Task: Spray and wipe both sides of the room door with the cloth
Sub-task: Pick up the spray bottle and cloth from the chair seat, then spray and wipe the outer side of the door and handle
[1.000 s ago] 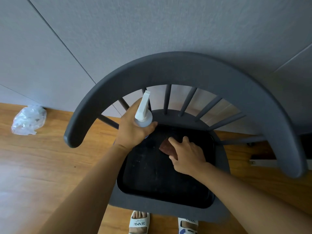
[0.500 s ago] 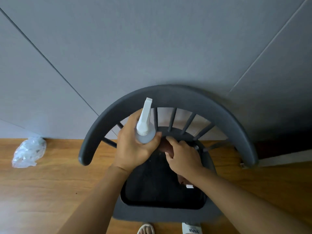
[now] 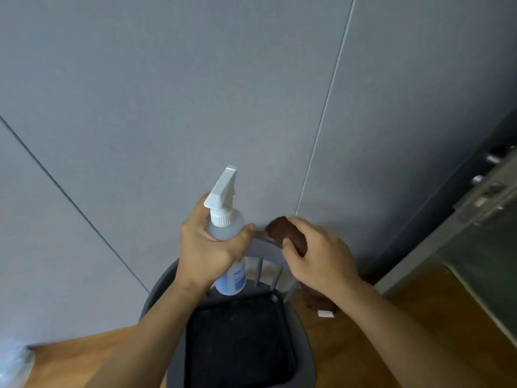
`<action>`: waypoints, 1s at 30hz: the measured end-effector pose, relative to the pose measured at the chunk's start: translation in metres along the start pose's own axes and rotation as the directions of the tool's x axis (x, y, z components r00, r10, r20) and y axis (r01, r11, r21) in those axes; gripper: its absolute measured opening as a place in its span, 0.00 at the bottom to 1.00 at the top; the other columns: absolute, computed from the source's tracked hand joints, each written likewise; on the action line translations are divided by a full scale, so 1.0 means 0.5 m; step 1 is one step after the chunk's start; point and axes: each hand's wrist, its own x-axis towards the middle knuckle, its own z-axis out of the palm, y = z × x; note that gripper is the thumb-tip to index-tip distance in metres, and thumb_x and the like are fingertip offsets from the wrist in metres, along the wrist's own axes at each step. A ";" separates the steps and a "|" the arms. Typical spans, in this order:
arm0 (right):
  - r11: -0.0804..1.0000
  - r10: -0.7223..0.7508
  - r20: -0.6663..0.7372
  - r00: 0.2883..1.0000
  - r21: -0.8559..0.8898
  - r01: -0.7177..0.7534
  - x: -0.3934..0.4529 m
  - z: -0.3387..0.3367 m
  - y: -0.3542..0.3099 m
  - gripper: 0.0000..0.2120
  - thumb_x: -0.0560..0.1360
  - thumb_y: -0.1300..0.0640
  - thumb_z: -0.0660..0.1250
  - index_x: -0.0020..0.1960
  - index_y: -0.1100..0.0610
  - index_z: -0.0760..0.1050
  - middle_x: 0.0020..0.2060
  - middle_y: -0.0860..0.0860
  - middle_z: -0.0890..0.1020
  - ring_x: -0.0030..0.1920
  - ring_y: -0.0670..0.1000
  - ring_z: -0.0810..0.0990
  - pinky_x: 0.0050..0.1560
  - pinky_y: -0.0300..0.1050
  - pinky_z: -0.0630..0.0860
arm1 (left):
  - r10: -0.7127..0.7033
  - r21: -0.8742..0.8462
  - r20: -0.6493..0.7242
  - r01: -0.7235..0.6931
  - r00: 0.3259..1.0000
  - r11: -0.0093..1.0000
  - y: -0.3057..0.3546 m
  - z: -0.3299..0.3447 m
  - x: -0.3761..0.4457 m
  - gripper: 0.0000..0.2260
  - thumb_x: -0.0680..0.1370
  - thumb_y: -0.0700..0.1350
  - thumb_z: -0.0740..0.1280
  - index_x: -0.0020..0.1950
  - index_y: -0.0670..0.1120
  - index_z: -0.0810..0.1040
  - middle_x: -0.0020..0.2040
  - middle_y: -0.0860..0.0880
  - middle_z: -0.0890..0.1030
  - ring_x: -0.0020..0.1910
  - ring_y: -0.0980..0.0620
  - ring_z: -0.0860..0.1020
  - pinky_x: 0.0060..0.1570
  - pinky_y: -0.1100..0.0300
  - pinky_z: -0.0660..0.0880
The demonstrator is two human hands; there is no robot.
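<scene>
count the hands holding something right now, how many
2. The left hand grips the spray bottle above the chair; the right hand beside it holds the brown cloth.

From my remote feed: dark grey chair (image 3: 300,357) with black seat pad (image 3: 240,343) stands low in view, its curved spindle back (image 3: 263,271) close against grey panelled wall (image 3: 195,93). I see thin seams dividing wall into slanting panels. Wooden floor (image 3: 391,345) runs either side of chair. Crumpled clear plastic bag (image 3: 14,362) lies blurred at bottom left, by wall's foot. Small white scrap (image 3: 325,314) lies on floor just right of chair.
</scene>
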 end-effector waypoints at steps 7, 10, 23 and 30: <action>0.990 0.128 -0.168 0.977 -0.031 -0.135 -0.002 -0.253 -0.016 0.26 0.77 0.38 0.58 0.73 0.44 0.70 0.52 0.44 0.83 0.47 0.48 0.81 0.49 0.48 0.82 | 0.135 -0.111 0.152 -0.118 0.979 0.987 0.220 0.093 0.068 0.20 0.72 0.37 0.80 0.58 0.51 0.77 0.44 0.47 0.81 0.41 0.44 0.81 0.41 0.51 0.82; 0.979 0.165 -0.248 0.955 -0.075 -0.188 -0.011 -0.353 -0.010 0.26 0.77 0.39 0.59 0.73 0.46 0.71 0.47 0.44 0.82 0.43 0.47 0.80 0.44 0.43 0.79 | 0.180 -0.151 0.190 -0.152 0.965 0.977 0.302 0.146 0.087 0.22 0.71 0.35 0.80 0.57 0.53 0.76 0.41 0.54 0.79 0.38 0.52 0.79 0.39 0.60 0.78; 0.972 0.081 -0.450 0.889 -0.161 -0.170 -0.066 -0.705 0.126 0.24 0.80 0.42 0.63 0.74 0.47 0.68 0.47 0.51 0.81 0.44 0.53 0.81 0.46 0.50 0.82 | 0.306 -0.145 0.204 -0.280 0.930 0.949 0.531 0.417 0.042 0.23 0.70 0.38 0.81 0.54 0.59 0.74 0.42 0.60 0.79 0.39 0.58 0.79 0.38 0.69 0.76; 0.985 -0.010 -0.449 0.894 -0.156 -0.067 -0.093 -0.867 0.310 0.24 0.80 0.45 0.66 0.75 0.47 0.68 0.50 0.51 0.82 0.47 0.55 0.82 0.45 0.45 0.77 | 0.262 -0.077 0.105 -0.255 0.959 0.964 0.622 0.628 -0.019 0.19 0.70 0.40 0.81 0.55 0.49 0.75 0.42 0.50 0.80 0.39 0.50 0.80 0.37 0.61 0.79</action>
